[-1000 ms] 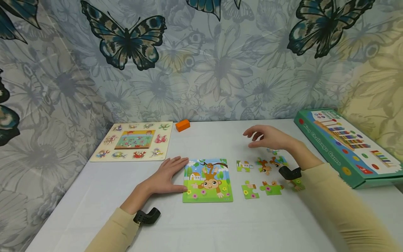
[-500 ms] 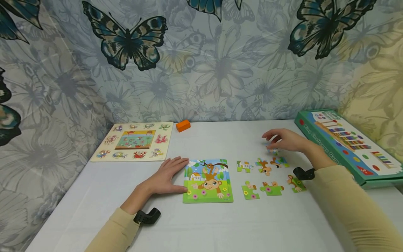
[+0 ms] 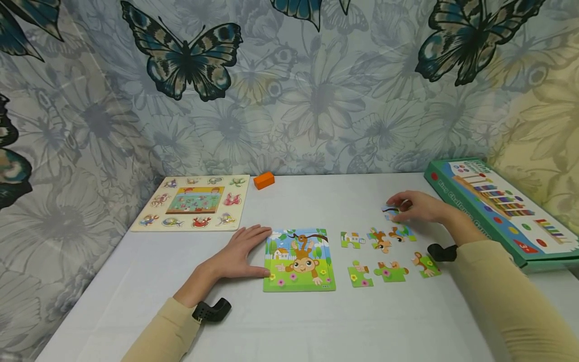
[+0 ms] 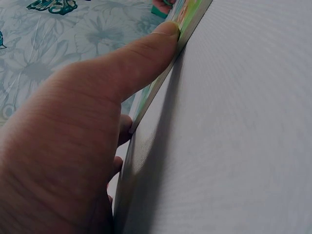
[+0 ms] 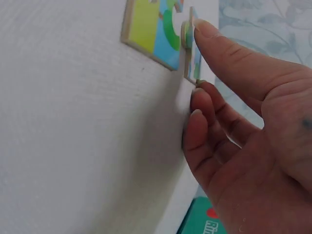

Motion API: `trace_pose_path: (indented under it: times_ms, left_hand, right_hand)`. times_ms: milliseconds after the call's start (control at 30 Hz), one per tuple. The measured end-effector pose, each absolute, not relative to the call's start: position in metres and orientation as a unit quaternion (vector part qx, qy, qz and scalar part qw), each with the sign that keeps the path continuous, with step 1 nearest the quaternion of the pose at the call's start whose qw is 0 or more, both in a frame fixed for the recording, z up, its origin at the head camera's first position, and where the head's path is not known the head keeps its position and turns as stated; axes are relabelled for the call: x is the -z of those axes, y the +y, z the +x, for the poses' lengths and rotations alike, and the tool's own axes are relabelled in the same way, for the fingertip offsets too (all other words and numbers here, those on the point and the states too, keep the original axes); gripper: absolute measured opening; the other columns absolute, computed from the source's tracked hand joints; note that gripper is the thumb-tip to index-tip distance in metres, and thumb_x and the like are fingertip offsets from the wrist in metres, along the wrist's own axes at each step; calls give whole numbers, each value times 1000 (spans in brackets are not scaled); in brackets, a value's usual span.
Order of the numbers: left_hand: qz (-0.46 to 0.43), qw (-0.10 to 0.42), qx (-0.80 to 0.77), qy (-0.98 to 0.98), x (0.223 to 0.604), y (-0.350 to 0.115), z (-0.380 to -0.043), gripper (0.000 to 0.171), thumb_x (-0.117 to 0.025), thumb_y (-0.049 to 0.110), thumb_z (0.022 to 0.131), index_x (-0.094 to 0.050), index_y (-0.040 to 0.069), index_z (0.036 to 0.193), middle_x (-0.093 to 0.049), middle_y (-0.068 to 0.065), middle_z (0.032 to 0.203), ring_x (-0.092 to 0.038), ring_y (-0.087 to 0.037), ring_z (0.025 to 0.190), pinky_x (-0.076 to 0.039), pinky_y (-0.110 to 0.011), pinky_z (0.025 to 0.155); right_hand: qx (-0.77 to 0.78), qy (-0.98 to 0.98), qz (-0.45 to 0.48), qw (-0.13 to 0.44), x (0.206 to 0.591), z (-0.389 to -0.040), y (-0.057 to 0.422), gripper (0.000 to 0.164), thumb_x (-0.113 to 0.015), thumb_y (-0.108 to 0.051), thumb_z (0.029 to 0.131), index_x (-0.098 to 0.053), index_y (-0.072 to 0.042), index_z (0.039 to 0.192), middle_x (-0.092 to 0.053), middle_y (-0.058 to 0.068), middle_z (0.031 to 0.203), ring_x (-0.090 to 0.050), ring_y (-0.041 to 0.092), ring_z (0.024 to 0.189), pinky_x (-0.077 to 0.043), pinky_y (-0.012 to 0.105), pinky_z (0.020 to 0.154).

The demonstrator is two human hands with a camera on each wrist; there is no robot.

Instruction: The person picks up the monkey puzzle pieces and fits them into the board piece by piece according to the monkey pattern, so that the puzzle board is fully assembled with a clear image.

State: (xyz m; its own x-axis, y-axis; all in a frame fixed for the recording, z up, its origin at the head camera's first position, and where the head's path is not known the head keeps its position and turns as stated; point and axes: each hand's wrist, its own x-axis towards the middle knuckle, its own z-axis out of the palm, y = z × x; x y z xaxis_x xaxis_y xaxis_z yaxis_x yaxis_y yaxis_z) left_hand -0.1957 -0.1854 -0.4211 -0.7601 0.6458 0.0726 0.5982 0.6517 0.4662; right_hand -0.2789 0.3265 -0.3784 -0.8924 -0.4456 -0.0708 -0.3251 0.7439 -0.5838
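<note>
Monkey picture board (image 3: 299, 260) and seven loose puzzle pieces (image 3: 391, 272) on a white surface (image 3: 289, 327), read from left to right. Near the far left corner of the surface lies a pale board of sea creatures (image 3: 194, 201), flat, with a framed scene at its centre. The left hand (image 3: 236, 255) is spread, its fingertips touching the upper left corner of the monkey picture board and its thumb the lower left edge. An orange block (image 3: 264, 180) sits by the far edge, just beside the pale board. The monkey picture board lies flat in the middle of the surface. To its right, six of the puzzle pieces lie apart in two rows of three, the lower row nearer the front edge. Beyond the upper row, toward the far edge, the right hand (image 3: 419, 206) pinches the seventh, a branch piece (image 3: 388, 212), between thumb and fingers; whether it is lifted cannot be told. A green box (image 3: 502, 211) lies along the right side, its back end near the far edge.
</note>
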Motion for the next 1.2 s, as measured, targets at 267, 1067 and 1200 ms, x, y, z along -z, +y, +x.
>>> trace_pose_path:
  times_ms: [267,1067,1200]
  left_hand:
    - [341,49,-239,908,420,-186,-197,97,-80,53,80,-40,7,155,-36,-6,160,-20,-31,151,-6,-53,121]
    - [342,47,-235,909,421,-186,-195,96,-80,53,80,-41,7,155,-36,-7,159,-21,-32,150,-8,-55,121]
    - [342,48,-237,908,421,-186,-194,96,-80,53,80,-41,6,155,-36,-7,159,-21,-32,150,-7,-55,121]
  right_hand:
    - [300,922,-211,124,378,-280,325,46,-79,-16,89,-61,10,124,-60,18,118,-57,34,104,-47,50,91]
    - [356,907,-200,108,362,-270,325,23,-63,-6,100,-60,7,119,-61,14,107,-62,22,85,-51,34,72]
    - [371,899,-207,109,360,-267,314,24,-62,-8,101,-60,7,120,-61,15,109,-65,23,87,-53,35,76]
